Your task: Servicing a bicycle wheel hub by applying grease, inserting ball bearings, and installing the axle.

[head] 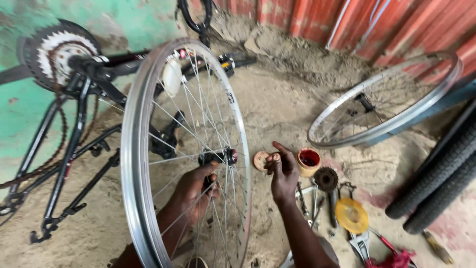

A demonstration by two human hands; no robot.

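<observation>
A silver spoked bicycle wheel (133,149) stands upright in front of me. My left hand (196,191) reaches behind the spokes and grips the black hub (218,157) at the wheel's centre. Just right of the rim, my right hand (281,171) hovers with its fingers pinched together; whether it holds a small part I cannot tell. It is close to a small round lid (260,160) and an open tub of red grease (308,162) on the sandy ground.
An upturned black bicycle frame (74,144) with chain and sprocket lies at left. A second bare rim (384,99) leans at right. A cog (326,178), yellow disc (351,215), wrenches (311,201), pliers (364,245) and black tyres (436,183) lie nearby.
</observation>
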